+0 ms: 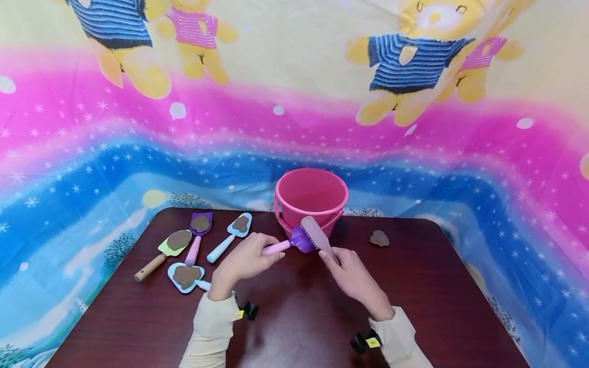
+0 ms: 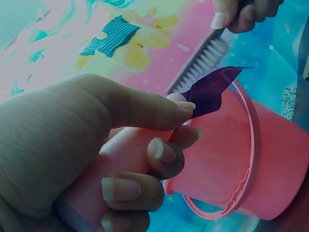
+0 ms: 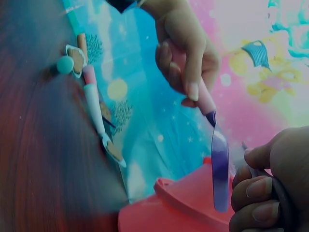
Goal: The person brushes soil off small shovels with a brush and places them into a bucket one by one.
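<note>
My left hand point(image 1: 248, 258) grips the pink handle of a small shovel with a purple blade point(image 1: 301, 240). In the left wrist view, the thumb and curled fingers wrap round that handle. My right hand point(image 1: 352, 273) holds a mauve brush point(image 1: 317, 235) by its handle, bristles facing the purple blade and right at its edge. Both tools are raised in front of a pink bucket point(image 1: 312, 191), overlapping its lower front in the head view. The right wrist view shows the purple blade point(image 3: 220, 174) edge-on, while most of the brush is hidden behind the right fingers.
On the left lie several shovels bearing brown clay-like lumps: a green one point(image 1: 169, 247), a purple one point(image 1: 200, 230), and blue ones point(image 1: 239, 225). Another brown lump point(image 1: 379, 238) lies right of the bucket. A printed cloth point(image 1: 294, 122) hangs behind the dark table point(image 1: 294, 317).
</note>
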Tool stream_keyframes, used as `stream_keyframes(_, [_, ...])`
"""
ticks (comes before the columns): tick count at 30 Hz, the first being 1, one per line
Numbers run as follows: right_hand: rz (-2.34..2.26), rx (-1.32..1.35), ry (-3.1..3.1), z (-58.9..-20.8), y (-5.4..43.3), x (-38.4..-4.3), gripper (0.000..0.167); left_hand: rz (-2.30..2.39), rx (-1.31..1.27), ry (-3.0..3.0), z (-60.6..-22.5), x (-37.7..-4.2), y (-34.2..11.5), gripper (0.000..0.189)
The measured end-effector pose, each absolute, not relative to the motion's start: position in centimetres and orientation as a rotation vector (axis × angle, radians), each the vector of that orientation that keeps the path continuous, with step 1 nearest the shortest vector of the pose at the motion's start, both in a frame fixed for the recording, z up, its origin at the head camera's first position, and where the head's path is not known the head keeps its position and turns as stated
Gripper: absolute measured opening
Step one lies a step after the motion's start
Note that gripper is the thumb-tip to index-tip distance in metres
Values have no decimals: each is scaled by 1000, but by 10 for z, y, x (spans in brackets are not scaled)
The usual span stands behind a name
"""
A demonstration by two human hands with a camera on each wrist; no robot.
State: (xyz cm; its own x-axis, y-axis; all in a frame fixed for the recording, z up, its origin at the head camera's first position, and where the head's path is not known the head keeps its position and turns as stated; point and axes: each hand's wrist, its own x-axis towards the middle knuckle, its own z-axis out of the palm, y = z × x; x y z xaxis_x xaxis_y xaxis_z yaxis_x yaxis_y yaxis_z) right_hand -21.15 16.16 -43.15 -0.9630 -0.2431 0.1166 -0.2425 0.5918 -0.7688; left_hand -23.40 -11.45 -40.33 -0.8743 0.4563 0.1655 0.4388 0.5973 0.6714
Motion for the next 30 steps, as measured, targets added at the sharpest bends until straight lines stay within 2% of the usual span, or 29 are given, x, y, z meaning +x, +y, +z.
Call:
stream_keyframes(13, [-1300, -584, 2805, -427, 142, -199, 32, 1148, 801, 2792, -404, -233, -110, 17])
stream_keyframes(30, [-1300, -400, 2801, -435, 154, -212, 29, 1144, 802, 2815, -404, -234, -115, 16])
